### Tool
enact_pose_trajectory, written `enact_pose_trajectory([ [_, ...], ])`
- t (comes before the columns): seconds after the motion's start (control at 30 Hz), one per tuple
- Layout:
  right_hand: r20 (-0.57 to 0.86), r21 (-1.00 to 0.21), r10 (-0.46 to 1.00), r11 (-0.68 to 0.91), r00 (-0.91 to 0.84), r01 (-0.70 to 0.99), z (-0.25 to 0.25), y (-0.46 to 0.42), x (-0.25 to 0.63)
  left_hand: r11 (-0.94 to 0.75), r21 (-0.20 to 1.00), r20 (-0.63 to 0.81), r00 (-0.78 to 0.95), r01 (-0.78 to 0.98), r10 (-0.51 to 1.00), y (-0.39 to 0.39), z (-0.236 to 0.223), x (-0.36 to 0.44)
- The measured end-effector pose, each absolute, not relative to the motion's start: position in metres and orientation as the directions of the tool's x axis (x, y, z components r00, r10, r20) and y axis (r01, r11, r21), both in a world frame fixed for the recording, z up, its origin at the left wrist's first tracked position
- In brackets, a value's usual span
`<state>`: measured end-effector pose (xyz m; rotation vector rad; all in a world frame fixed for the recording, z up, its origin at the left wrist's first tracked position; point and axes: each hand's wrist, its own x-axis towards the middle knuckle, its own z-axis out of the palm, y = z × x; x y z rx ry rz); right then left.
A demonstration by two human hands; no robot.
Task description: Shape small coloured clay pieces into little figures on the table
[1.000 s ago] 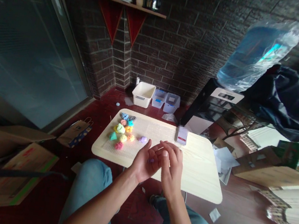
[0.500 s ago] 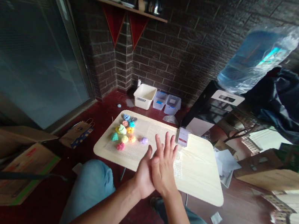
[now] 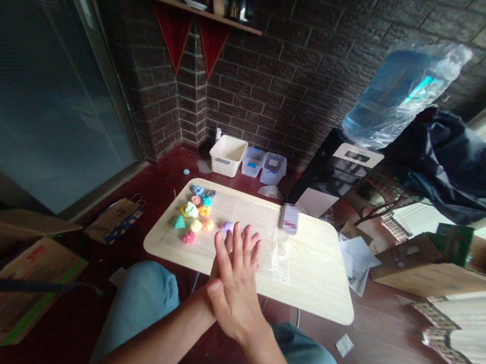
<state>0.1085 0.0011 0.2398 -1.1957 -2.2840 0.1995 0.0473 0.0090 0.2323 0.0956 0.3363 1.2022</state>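
My right hand [image 3: 236, 284] lies flat across my left hand [image 3: 199, 305], palm against palm, fingers stretched out over the near edge of a small pale wooden table [image 3: 323, 284]. Most of my left hand is covered, and whatever sits between the palms is hidden. Just beyond my fingertips a small purple clay lump [image 3: 227, 226] rests on a clear textured mat [image 3: 256, 215]. Several coloured clay shapes [image 3: 194, 214] cluster on the mat's left end.
A phone [image 3: 290, 219] lies at the table's far edge and a clear wrapper [image 3: 280, 255] right of my hands. White and clear bins [image 3: 227, 155] stand by the brick wall. A water dispenser [image 3: 342, 167], cardboard boxes [image 3: 0, 285] and a paper bag [image 3: 114, 220] surround the table.
A second ago my left palm was cupped with a small purple bit in it under my right fingers. Both hands have since flattened together, the right sliding across the left.
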Motion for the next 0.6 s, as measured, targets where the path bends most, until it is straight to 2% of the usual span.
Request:
enact_pose_trajectory([
  [0.13, 0.402, -0.38, 0.849, 0.496, -0.344, 0.781, 0.23, 0.003, 0.113, 0.441, 0.284, -0.181, 0.404, -0.851, 0.897, 0.0, 0.217, 0.053],
  [0.2, 0.375, -0.382, 0.859, 0.485, -0.347, 0.787, 0.227, 0.002, 0.115, 0.459, 0.288, -0.18, 0.423, -0.841, 0.888, -0.002, 0.213, 0.054],
  [0.37, 0.361, -0.342, 0.81, 0.575, -0.461, 0.743, 0.232, -0.004, 0.112, 0.319, 0.289, -0.159, 0.284, -0.902, 0.946, -0.005, 0.208, 0.062],
  [0.53, 0.372, -0.358, 0.884, 0.417, -0.281, 0.836, 0.225, 0.008, 0.124, 0.491, 0.267, -0.124, 0.475, -0.83, 0.871, -0.004, 0.217, 0.062],
  [0.6, 0.362, -0.358, 0.886, 0.418, -0.289, 0.835, 0.22, 0.004, 0.125, 0.498, 0.259, -0.117, 0.485, -0.827, 0.867, -0.002, 0.221, 0.066],
])
